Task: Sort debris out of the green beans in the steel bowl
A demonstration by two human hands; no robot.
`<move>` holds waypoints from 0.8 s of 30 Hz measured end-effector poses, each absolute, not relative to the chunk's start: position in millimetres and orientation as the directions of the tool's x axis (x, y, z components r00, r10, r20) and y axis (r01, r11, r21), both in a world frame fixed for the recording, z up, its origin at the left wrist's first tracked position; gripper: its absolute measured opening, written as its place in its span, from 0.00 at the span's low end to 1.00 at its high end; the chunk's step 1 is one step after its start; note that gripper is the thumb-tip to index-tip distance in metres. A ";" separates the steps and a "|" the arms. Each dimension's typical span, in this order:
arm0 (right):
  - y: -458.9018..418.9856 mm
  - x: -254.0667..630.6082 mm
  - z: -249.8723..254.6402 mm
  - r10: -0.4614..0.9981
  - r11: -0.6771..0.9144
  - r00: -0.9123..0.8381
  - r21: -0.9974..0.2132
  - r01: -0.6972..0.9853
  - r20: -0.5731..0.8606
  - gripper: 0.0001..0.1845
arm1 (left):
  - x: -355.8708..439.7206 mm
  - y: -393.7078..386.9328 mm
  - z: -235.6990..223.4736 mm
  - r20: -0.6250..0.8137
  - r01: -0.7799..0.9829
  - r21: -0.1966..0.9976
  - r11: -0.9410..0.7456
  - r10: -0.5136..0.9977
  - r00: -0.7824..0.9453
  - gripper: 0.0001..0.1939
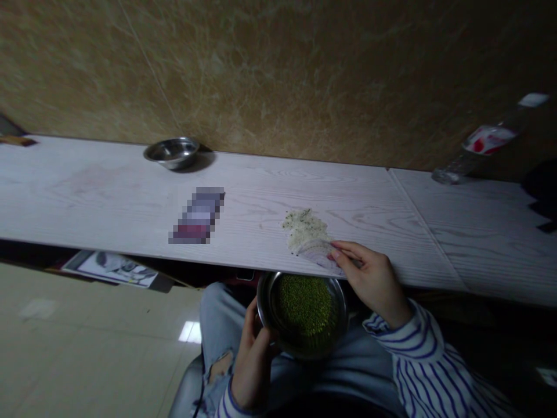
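My left hand (256, 354) grips the near-left rim of a steel bowl (266, 310) under the table's front edge, above my lap. Small green beans (307, 302), like mung beans, fill its bottom. A clear half-round protractor (319, 251) is pinched between the thumb and fingers of my right hand (363, 267). It lies low over the tabletop, at the near side of a spread of pale grains (304, 223) that look like rice, with a few dark green specks among them. Whether the protractor's edge touches the grains, I cannot tell.
The white wood-grain table (256, 180) runs along a marbled wall (278, 75). At the back left stands a second steel bowl (172, 154); nearer is a blurred-out flat phone-like object (198, 215). A plastic bottle (487, 139) stands at right, near a dark object (542, 191).
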State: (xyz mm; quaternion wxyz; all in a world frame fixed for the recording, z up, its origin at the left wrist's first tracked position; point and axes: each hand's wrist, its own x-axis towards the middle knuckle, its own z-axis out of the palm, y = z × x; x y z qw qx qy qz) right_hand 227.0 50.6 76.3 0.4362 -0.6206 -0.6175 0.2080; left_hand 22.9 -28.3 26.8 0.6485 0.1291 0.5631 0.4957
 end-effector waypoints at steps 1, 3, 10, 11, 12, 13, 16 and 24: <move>49.9 226.2 76.5 0.951 0.143 0.143 -0.799 0.583 0.274 0.14 | 23.2 -28.4 26.7 -0.597 -0.504 0.726 0.468 0.792 -0.123 0.37; 48.6 224.9 76.5 0.956 0.137 0.135 -0.803 0.579 0.261 0.14 | 23.5 -28.5 27.2 -0.597 -0.510 0.724 0.466 0.792 -0.124 0.37; 56.2 222.5 67.9 0.958 0.131 0.153 -0.842 0.523 0.244 0.16 | 21.5 -27.4 28.9 -0.604 -0.484 0.731 0.481 0.786 -0.130 0.36; 58.1 221.5 66.6 0.958 0.130 0.153 -0.847 0.516 0.241 0.16 | 20.8 -27.3 28.0 -0.602 -0.487 0.730 0.479 0.788 -0.128 0.36; 59.8 220.3 65.8 0.959 0.129 0.152 -0.850 0.511 0.238 0.16 | 20.0 -27.1 26.7 -0.599 -0.494 0.729 0.474 0.791 -0.127 0.36; 61.1 218.8 65.4 0.961 0.129 0.149 -0.853 0.506 0.233 0.16 | 19.1 -26.9 25.1 -0.594 -0.499 0.730 0.467 0.794 -0.126 0.36; 62.0 214.5 66.8 0.968 0.135 0.117 -0.856 0.498 0.221 0.16 | 15.8 -26.0 20.4 -0.577 -0.500 0.741 0.449 0.807 -0.130 0.38; 53.7 211.7 77.9 0.986 0.145 0.007 -0.869 0.473 0.169 0.14 | 10.9 -24.0 18.4 -0.564 -0.497 0.757 0.425 0.809 -0.168 0.40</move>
